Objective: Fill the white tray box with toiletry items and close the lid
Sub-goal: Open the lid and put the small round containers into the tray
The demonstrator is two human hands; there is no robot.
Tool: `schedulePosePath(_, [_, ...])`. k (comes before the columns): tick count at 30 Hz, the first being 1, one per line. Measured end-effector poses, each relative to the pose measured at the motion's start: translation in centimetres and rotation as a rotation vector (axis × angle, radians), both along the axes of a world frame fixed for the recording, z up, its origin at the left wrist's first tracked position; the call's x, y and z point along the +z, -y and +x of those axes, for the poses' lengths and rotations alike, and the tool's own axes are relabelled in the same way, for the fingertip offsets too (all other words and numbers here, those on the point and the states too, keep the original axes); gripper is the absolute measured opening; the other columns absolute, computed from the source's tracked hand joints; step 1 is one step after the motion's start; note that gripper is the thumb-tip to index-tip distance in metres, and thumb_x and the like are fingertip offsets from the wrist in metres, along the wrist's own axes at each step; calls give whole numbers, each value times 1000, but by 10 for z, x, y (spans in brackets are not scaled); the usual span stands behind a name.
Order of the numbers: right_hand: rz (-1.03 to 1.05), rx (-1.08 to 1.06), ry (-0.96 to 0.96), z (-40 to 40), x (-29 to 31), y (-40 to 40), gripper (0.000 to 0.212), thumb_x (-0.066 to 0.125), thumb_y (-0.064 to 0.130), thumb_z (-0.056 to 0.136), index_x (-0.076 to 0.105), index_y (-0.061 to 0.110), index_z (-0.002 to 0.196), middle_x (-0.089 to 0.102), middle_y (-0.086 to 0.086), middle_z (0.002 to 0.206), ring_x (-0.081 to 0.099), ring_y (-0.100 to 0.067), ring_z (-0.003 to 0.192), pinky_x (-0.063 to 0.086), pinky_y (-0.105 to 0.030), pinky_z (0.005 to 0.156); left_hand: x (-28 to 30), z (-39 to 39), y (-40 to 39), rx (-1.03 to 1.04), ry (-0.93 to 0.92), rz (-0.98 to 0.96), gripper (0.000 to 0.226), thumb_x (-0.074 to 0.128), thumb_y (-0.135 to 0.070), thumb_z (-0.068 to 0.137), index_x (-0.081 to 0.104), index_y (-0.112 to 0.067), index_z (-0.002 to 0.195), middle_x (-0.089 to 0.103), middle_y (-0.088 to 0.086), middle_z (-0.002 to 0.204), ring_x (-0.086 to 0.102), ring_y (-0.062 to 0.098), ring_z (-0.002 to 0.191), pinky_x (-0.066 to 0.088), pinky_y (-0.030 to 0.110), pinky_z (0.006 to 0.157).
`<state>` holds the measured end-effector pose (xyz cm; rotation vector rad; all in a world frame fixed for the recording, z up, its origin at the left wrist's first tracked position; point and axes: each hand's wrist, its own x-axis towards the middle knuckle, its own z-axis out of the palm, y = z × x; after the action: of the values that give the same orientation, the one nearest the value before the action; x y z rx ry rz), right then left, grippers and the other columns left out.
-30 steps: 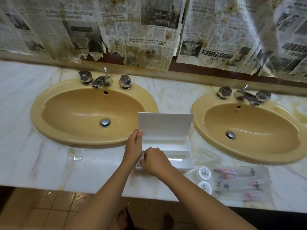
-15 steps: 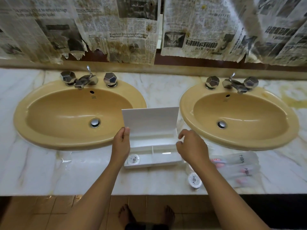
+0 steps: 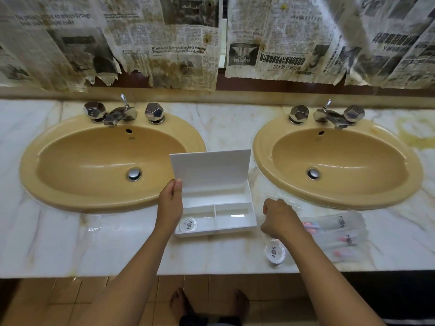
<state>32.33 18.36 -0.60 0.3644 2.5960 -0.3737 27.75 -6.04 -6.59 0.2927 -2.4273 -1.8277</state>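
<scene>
Left hand (image 3: 170, 205) pinches lid (image 3: 210, 169) edge, frame centre; right hand (image 3: 279, 218) curled, apparently empty, above round soap (image 3: 275, 252): light, slippery wrap, take by rim.

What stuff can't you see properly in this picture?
All in the head view:
- Right hand: curled over; whether it holds anything is hidden.
- Round packet on the counter: logo too small to read.
- Packets on the right: cloudy wrap blurs the contents.
- Tray box: front left corner hidden by the left hand.
</scene>
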Motion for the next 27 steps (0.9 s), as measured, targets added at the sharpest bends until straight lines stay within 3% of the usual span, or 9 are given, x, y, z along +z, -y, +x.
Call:
schedulePosePath(6, [-105,-66,-314,-11,39,17,29,64,23,82,52,16,108,48,-4,112,58,-30,92,43,-32,72,2,1,-1,-10,-5,16,35,38,-22,103,33,-15,70,25,-2,66,23,5,57,22,18,51])
schedulePosePath(9, [-213,31,-439,-14,52,53,21,63,26,81,50,18,97,54,-2,100,57,-28,87,42,-32,70,3,1,-1,-15,-6,38,35,38,-22,103,34,-15,70,27,-3,65,25,5,56,24,18,51])
schedulePosePath(14, [-208,323,-307,-17,32,121,13,60,23,80,51,15,77,63,-6,83,57,-28,82,41,-32,64,2,-1,-1,-8,18,60,35,40,-21,103,34,-16,69,28,-2,64,25,6,57,24,20,52])
schedulePosePath(18, [-164,416,-197,-19,9,150,10,58,16,85,51,13,78,55,-8,80,51,-27,79,35,-30,65,0,-1,1,1,43,87,34,41,-23,102,37,-16,69,33,-3,64,30,7,57,26,20,53])
schedulePosePath(20, [-151,431,-167,-20,3,157,5,56,14,85,55,11,81,59,-12,85,55,-29,83,36,-30,66,0,-1,1,1,45,87,35,42,-23,102,37,-17,69,33,-5,62,29,5,56,26,19,53])
schedulePosePath(22, [-144,424,-144,-21,-2,159,14,55,15,85,49,11,73,58,-11,81,55,-30,83,36,-30,66,-1,-1,2,0,43,91,34,42,-24,102,37,-16,69,33,-7,62,30,5,56,27,19,53])
schedulePosePath(24, [-146,404,-115,-22,-4,159,29,54,17,85,37,15,62,45,-4,68,47,-27,76,34,-29,65,-1,-1,2,4,44,96,34,42,-25,102,38,-15,70,33,-9,61,30,5,57,27,19,54])
schedulePosePath(27, [-146,391,-101,-23,-4,159,34,54,17,86,32,18,59,42,-3,66,44,-26,73,33,-29,64,-2,0,2,5,42,107,35,42,-25,102,38,-15,69,35,-12,58,31,5,56,28,18,54])
